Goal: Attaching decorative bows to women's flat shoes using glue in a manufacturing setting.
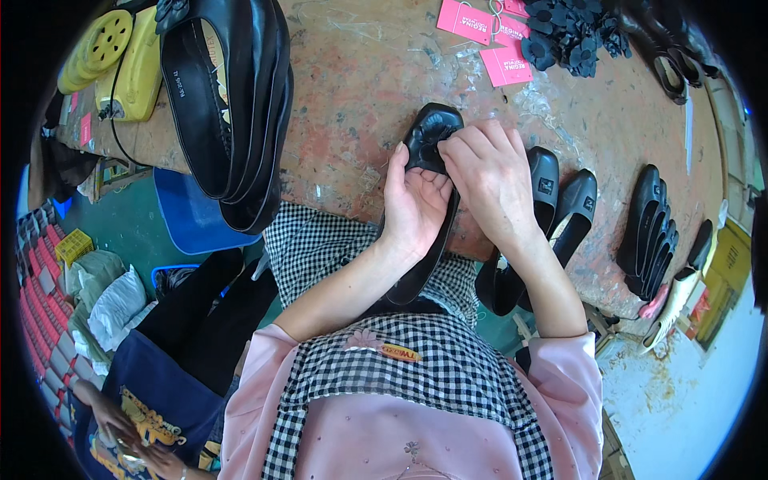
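Observation:
A black slip-on shoe is held over the table's near edge, its toe pointing away from me. My left hand cups it from beneath, with the thumb along its left side and fingertips inside the opening. My right hand is closed, its fingertips pinched on the top of the toe, where a dark, petal-like trim partly shows. Whatever lies between those fingertips is hidden. Just right of this hand, a black shoe with a square ornament lies beside a matching black shoe.
Nested black shoes stand at the left, near a yellow device. Black fabric flowers and pink tags lie at the far side. More nested shoes sit right. Another person's hands show lower left, below a blue bin.

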The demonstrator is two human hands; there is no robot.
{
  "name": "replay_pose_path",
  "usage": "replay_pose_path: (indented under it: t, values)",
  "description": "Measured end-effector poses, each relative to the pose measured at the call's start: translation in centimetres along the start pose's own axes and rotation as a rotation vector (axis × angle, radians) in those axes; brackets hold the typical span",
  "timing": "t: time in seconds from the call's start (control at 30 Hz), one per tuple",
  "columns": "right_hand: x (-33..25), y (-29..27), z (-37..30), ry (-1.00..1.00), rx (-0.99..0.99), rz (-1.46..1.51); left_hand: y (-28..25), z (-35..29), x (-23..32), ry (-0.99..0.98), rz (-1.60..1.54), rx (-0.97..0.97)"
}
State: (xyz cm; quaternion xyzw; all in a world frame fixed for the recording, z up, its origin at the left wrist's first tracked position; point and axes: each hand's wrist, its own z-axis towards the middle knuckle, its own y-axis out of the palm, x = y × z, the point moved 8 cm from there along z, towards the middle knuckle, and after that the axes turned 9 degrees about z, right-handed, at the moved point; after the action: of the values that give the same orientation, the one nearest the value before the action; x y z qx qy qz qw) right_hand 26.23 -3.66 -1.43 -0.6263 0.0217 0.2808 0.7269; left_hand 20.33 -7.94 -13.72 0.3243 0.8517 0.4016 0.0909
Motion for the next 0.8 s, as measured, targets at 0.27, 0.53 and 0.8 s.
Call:
replay_pose_path:
  t: [0.27,0.53,0.8]
  values:
    - [1.9,-2.4,-0.6,0.119,0.137,0.227,0.0,0.0,0.4,0.012,-0.013,-0.015]
    - [3.7,-5.7,-3.3,0.381,0.300,0.228,0.6,-0.4,0.8,0.018,-0.011,-0.093]
    - [2.2,-4.1,-2.6,0.308,0.217,0.238,0.7,-1.2,0.6,0.017,-0.033,-0.105]
